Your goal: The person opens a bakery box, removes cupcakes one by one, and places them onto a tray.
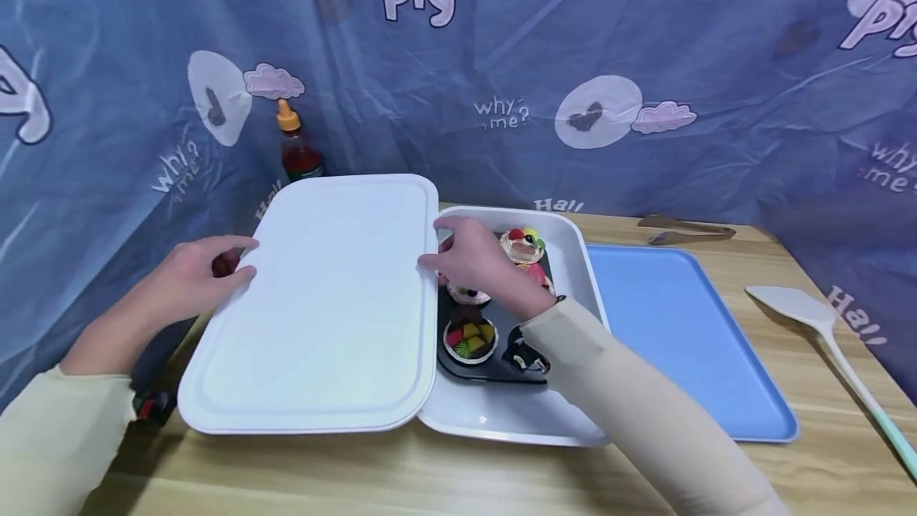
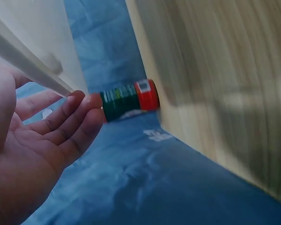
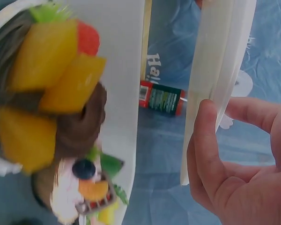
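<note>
A white rectangular lid (image 1: pixel 322 301) is held up, tilted, at the left of the head view. My left hand (image 1: pixel 189 277) pinches its left edge between thumb and fingers. On the opposite edge, my right hand (image 1: pixel 473 257) pinches it too; the right wrist view shows the thumb and fingers on either face of the lid (image 3: pixel 210 70). Beside and partly beneath it stands a white shallow container (image 1: pixel 501 420). Inside lies a black tray (image 1: pixel 458 369) with several fruit-topped tarts, one a yellow-fruit tart (image 1: pixel 470 341). My right hand and sleeve hide some of these.
A blue tray (image 1: pixel 666 325) lies right of the container. Metal tongs (image 1: pixel 688 229) rest behind it, and a white-headed spatula (image 1: pixel 795 305) is farther right. A sauce bottle (image 1: pixel 301 158) stands behind the lid, near the blue printed cloth (image 1: pixel 501 62).
</note>
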A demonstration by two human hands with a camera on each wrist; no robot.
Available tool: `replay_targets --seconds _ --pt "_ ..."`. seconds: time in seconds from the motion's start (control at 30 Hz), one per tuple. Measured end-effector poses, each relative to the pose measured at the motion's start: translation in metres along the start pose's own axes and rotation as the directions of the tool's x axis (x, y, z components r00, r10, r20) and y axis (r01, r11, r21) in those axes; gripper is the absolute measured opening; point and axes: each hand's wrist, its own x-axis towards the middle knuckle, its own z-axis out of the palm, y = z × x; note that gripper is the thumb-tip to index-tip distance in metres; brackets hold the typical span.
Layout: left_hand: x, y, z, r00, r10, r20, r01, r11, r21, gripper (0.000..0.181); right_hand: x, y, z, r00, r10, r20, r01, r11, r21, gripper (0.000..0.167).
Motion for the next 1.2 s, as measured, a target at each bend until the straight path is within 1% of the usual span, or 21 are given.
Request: replay_targets --seconds 0.2,0.3,0.43,0.6,0.77,0.93,1.03,1.2 --pt "-0.002 -0.012 -0.005 1.0 0.005 -0.011 -0.005 1.0 0.002 0.045 0.01 -0.007 0.013 1.0 -0.009 0.0 0.009 0.998 -0.055 0.064" --pt "-0.001 -0.018 -0.005 1.0 -0.007 0.003 0.007 1.0 0.004 0.046 0.014 -0.009 0.019 0.999 -0.003 0.035 0.004 0.999 -0.032 0.066" --pt "0.002 -0.024 -0.004 0.999 -0.041 0.034 0.04 0.999 0.03 0.048 0.019 -0.012 0.028 0.997 0.026 0.07 -0.024 0.999 -0.025 0.068" --pt "0.004 -0.03 -0.003 0.997 -0.061 0.047 0.059 0.997 0.048 0.048 0.025 -0.015 0.037 0.995 0.059 0.086 -0.056 0.998 -0.044 0.068" --pt "0.007 -0.038 -0.001 0.996 -0.078 0.045 0.075 0.996 0.05 0.048 0.031 -0.016 0.048 0.997 0.05 0.052 -0.044 0.993 -0.108 0.066" --pt "0.007 -0.044 0.006 0.995 -0.086 0.049 0.084 0.995 0.057 0.048 0.034 -0.013 0.059 0.999 0.034 0.01 -0.032 0.983 -0.181 0.061" --pt "0.005 -0.047 0.01 0.994 -0.098 0.053 0.095 0.994 0.059 0.048 0.034 -0.013 0.064 1.0 0.028 0.007 -0.026 0.978 -0.209 0.06" --pt "0.003 -0.049 0.015 0.992 -0.111 0.051 0.108 0.993 0.055 0.047 0.034 -0.012 0.07 1.0 -0.016 0.003 0.016 0.969 -0.245 0.062"
